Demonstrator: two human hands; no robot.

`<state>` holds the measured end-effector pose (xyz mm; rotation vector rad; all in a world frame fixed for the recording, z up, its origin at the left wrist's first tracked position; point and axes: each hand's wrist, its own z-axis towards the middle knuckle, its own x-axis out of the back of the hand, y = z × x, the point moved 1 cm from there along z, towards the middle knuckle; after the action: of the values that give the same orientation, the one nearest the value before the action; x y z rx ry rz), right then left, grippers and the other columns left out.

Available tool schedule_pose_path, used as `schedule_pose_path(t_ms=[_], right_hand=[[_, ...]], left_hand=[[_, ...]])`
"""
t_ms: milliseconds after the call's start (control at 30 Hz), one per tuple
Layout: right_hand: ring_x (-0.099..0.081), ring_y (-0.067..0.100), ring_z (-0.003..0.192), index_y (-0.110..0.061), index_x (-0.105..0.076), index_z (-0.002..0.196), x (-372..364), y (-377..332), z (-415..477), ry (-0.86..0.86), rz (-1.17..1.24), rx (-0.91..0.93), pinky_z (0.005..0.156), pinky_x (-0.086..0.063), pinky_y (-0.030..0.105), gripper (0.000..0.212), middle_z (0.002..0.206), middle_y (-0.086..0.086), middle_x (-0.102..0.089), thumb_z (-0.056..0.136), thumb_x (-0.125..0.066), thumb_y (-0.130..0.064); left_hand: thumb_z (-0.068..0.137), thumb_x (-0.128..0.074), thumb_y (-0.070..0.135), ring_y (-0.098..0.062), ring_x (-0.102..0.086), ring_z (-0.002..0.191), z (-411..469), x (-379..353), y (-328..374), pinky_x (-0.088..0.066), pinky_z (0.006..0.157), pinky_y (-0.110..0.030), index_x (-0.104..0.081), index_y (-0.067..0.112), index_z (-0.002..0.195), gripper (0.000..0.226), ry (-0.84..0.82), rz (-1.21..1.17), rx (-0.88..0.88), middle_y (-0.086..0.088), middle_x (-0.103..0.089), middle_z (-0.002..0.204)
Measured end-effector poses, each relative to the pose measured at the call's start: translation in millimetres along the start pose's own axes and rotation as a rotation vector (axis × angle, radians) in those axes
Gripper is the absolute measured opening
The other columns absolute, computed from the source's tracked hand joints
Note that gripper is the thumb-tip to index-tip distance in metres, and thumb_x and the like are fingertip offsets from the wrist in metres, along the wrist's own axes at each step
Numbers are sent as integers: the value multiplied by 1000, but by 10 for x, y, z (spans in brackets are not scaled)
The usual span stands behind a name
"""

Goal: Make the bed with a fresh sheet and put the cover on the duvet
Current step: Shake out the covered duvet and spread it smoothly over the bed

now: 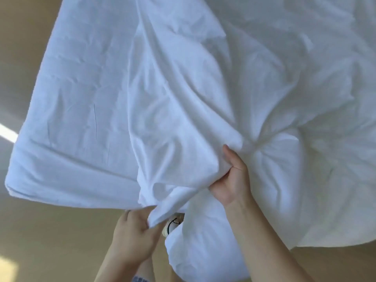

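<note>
Found the fingers [140, 214] of the left hand [134, 235] curled round a loose fold at the near edge of the white cover [173, 119], pinching it. Found the right hand [232, 180] clamped on a gathered bunch further in, thumb [227, 154] on top, remaining fingers buried in cloth. Noted creases fanning from that grip into the puffy duvet [305, 190] on the right; cannot tell whether filling is caught along with cover. Noted cover and duvet lying across the bed [71, 129] and hanging off its near edge toward the floor [40, 241], beside a shoe [173, 223]. Judged light, limp, without stiffness; thin cloth likely to slide over the filling, bulk likely to drag. Recommend taking hold at hems and corners, pinching cover and duvet together, not mid-panel.
</note>
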<state>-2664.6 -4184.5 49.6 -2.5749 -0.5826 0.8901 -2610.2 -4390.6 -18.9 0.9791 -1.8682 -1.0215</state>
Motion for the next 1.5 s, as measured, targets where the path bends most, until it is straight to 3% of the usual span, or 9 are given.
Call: schedule_pose_path(t_ms=[133,267,533,767,867,1100,1200,1333,1500], right_hand=[[-71,23,88,-12,-78,86,218,-270,-201,-8,-55,48,78,-58,37,24,98,10,-73,74,-62,-25],[-70,26,91,-8,-77,91,991,-254,-962,6,-45,-47,72,-58,37,35,99,13,-73,61,-78,-27],[-68,30,99,-8,-74,104,1754,59,-1341,66,-19,-185,70,-57,38,31,116,17,-67,76,-61,-5],[-64,26,108,-13,-73,107,1196,-590,-906,-95,287,217,89,-53,42,34,116,9,-68,79,-62,-27],[-63,27,111,-15,-70,115,1360,-764,-1026,11,343,355,89,-53,47,36,125,8,-64,82,-60,-26],[-70,25,93,-9,-78,88,1735,-213,-1427,119,158,189,72,-58,35,24,102,14,-71,79,-57,-17],[-67,24,101,-11,-75,100,1841,-373,-1511,-26,212,241,75,-57,34,26,108,11,-70,81,-59,-19],[-69,23,80,-11,-76,82,2044,-912,-1358,-43,210,288,63,-54,32,22,86,10,-71,67,-68,-26],[-64,30,104,-12,-68,115,2453,-1743,-926,28,517,325,96,-47,45,37,113,12,-68,88,-51,-31]], left_hand=[[72,-56,30,9,-44,54,-435,-496,116,-33,48,-4,-44,20,58,21,94,42,-15,11,-45,51],[73,-60,10,0,-51,65,-63,-844,241,-33,55,-14,-46,27,64,24,90,157,99,10,-52,60],[62,-45,24,-18,-46,48,-361,-668,460,-31,54,-18,-45,10,45,22,-183,502,-443,0,-49,46],[73,-51,18,-17,-50,52,-952,-451,152,-43,48,-29,-56,8,54,22,-164,534,-435,2,-52,53],[58,-65,24,-10,-53,52,-842,-579,439,-28,40,-9,-62,14,61,11,-127,590,-390,5,-57,57],[62,-64,46,-29,-48,107,-758,-1110,1365,-40,91,-39,-43,8,124,76,216,643,-686,-14,-49,117],[55,-74,50,-34,-48,124,-637,-1609,1712,-41,98,-51,-36,15,141,100,-82,898,-731,-13,-49,134],[88,-51,37,-29,-49,116,-375,-2363,1992,-36,86,-34,-43,15,128,46,-469,1054,-531,-7,-51,126],[89,-41,26,-32,-59,93,-1,-2606,2242,-33,67,-28,-44,19,81,11,-549,1220,-403,-10,-64,99]])
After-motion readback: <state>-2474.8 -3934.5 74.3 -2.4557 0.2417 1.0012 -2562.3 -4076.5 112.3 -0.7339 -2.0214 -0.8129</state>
